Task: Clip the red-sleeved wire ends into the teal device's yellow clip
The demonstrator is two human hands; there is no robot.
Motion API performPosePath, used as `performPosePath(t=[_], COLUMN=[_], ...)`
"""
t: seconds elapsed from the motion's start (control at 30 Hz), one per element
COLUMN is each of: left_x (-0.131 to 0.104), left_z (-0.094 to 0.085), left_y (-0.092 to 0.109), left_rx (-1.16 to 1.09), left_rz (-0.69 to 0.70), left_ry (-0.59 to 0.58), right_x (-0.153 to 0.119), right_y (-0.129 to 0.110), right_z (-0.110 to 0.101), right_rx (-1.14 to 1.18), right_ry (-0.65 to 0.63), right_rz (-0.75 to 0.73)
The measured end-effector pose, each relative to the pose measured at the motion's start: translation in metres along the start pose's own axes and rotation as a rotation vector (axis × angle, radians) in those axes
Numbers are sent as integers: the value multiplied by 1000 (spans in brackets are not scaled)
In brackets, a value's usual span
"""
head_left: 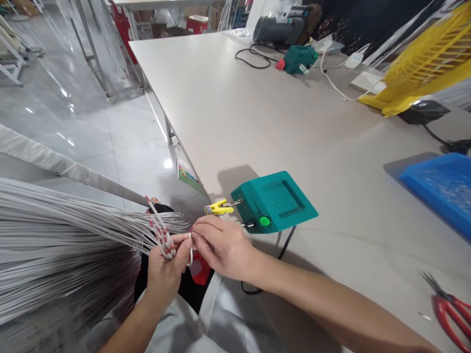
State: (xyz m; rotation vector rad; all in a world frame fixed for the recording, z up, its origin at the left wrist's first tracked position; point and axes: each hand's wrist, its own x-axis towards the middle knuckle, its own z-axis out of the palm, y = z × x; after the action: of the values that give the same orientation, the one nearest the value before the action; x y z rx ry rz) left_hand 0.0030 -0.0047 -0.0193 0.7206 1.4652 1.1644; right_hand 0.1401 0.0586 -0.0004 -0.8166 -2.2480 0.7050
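My left hand (164,272) is closed around several white cables with red tips (166,240). One white cable (190,257) loops out between its thumb and my right hand. The fingers of my right hand (222,247) are pinched together at this cable's end, whose tip is mostly hidden. Just beyond my right hand, a yellow clip (220,208) is fixed to a metal rod on a green device (283,201) with a round green button. A thick bundle of white cables (73,235) hangs at my left.
Red-handled scissors (451,309) lie at the right on the table (206,98), below a blue tray (441,181). A yellow fan (427,63) stands at the back right. Near the far edge are a second green device (300,59) and a grey motor (275,29).
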Motion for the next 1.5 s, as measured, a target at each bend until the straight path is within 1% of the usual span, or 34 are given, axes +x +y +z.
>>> performPosePath(t=[0.03,0.1,0.2,0.27,0.33,0.4,0.47,0.53,0.6,0.67,0.73,0.83,0.93,1.0,1.07,1.13,1.23,1.3,1.4,1.47,1.5], left_x=[0,0,1,1,1,0,0,0,-1,-2,-3,-2,0,2,2,0,-3,-5,-4,-2,0], left_z=[0,0,-1,-1,0,0,0,0,2,4,7,10,8,7,7,8,10,11,11,12,13], left_y=[0,0,-1,-1,0,4,8,11,11,8,3,-1,0,3,7,10,10,7,4,3,3], left_rx=[-31,-73,-86,-81,-58,-2,74,145,191,209,207,167,90,42,22,25,47,69,102,88,74], left_rz=[-13,-38,-51,-42,-24,-2,3,7,35,65,61,17,-30,-45,-43,-29,-2,25,46,30,18], left_ry=[13,35,20,-15,-61,-112,-153,-175,-173,-140,-75,-1,27,20,-9,-43,-69,-72,-81,-75,-73], right_x=[-2,-6,-7,-6,-3,-1,0,0,0,0,0,-2,-6,-8,-8,-5,-1,0,-1,-1,-1], right_y=[1,2,0,-1,-1,1,3,6,6,5,3,-1,-3,-3,-3,-1,1,3,5,5,5], right_z=[-2,-8,-16,-18,-17,-15,-14,-15,-16,-16,-16,-17,-23,-27,-30,-30,-26,-23,-24,-31,-36], right_rx=[-60,-110,-13,55,97,142,162,64,-145,-358,-491,-525,-438,-362,-288,-211,-162,-220,-382,-442,-464], right_ry=[-31,-72,-41,-1,-3,-52,-121,-202,-280,-326,-337,-320,-335,-329,-285,-272,-330,-335,-264,-224,-201], right_rz=[-32,-24,72,142,177,148,59,-45,-143,-201,-219,-157,-35,42,104,123,70,-5,-156,-231,-244])
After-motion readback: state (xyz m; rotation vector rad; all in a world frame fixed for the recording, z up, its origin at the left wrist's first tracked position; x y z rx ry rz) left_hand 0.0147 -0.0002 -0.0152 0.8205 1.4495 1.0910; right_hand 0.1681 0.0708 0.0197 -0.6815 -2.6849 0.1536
